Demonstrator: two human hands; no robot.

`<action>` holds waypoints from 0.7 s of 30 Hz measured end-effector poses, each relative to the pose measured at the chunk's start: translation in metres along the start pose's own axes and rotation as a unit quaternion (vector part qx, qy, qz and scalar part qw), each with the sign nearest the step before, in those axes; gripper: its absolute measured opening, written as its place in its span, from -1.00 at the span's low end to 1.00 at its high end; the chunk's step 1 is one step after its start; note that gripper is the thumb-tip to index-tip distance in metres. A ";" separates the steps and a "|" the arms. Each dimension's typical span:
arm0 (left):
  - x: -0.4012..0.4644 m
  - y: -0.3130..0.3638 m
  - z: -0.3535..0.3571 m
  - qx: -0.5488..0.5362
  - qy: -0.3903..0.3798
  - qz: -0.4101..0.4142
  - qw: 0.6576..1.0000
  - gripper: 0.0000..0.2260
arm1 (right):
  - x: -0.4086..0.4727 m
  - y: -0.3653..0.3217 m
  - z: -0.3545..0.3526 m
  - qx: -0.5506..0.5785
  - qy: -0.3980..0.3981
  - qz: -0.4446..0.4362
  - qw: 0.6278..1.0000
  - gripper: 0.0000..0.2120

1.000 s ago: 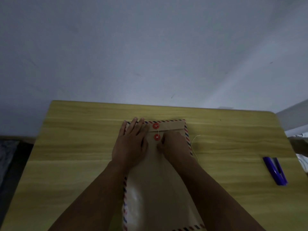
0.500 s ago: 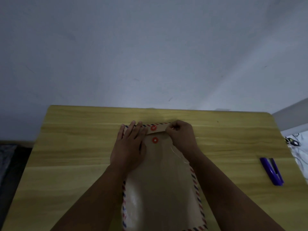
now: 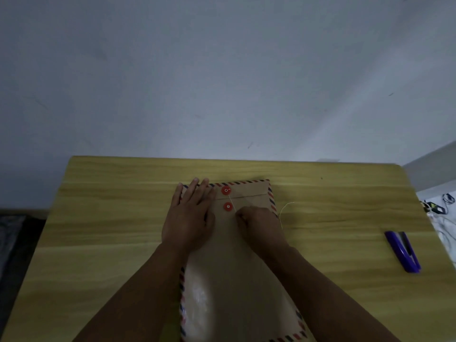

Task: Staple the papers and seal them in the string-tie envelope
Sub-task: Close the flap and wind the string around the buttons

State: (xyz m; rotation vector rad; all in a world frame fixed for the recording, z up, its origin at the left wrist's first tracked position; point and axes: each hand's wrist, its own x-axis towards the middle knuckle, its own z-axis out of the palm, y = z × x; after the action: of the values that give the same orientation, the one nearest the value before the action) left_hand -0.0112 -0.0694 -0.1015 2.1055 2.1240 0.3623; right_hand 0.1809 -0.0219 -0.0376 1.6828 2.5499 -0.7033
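A brown envelope (image 3: 237,272) with a red-and-blue striped border lies flat on the wooden table (image 3: 103,218), its flap folded down at the far end. Two red buttons sit on it, one on the flap (image 3: 226,190) and one just below (image 3: 228,206). My left hand (image 3: 190,218) lies flat, fingers spread, on the envelope's upper left. My right hand (image 3: 256,220) pinches the thin white string (image 3: 231,200), which runs taut from the flap button past the lower button. The string's loose end (image 3: 283,213) curls off to the right. The papers are not visible.
A purple stapler (image 3: 402,251) lies near the table's right edge. White cloth and cables (image 3: 441,211) lie beyond that edge. A grey wall rises behind the table's far edge.
My right hand moved from the flap's upper right corner down to just right of the lower button, drawing the string with it. My left hand stayed flat on the envelope.
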 end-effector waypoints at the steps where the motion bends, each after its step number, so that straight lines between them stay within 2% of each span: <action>1: 0.000 0.000 0.000 0.002 -0.002 0.001 1.000 -0.47 | -0.002 -0.003 0.001 0.020 0.015 0.014 1.000 -0.75; 5: 0.001 0.000 0.000 0.009 -0.005 0.002 1.000 -0.46 | -0.001 -0.009 0.009 0.071 0.042 0.054 0.995 -0.76; 11: 0.000 -0.002 0.002 0.016 -0.011 0.008 1.000 -0.46 | 0.013 -0.020 0.013 0.105 0.024 0.063 0.992 -0.78; 16: 0.000 -0.002 0.000 0.011 -0.010 0.013 1.000 -0.43 | 0.032 -0.028 0.004 0.023 -0.032 -0.019 0.999 -0.78; 21: -0.001 -0.004 0.002 0.010 -0.011 0.017 1.000 -0.41 | 0.055 -0.031 -0.014 -0.067 -0.032 -0.077 0.994 -0.76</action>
State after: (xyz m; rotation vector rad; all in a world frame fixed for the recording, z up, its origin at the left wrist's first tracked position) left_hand -0.0149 -0.0705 -0.1050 2.1487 2.0892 0.3212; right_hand 0.1341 0.0211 -0.0276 1.4142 2.6384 -0.5675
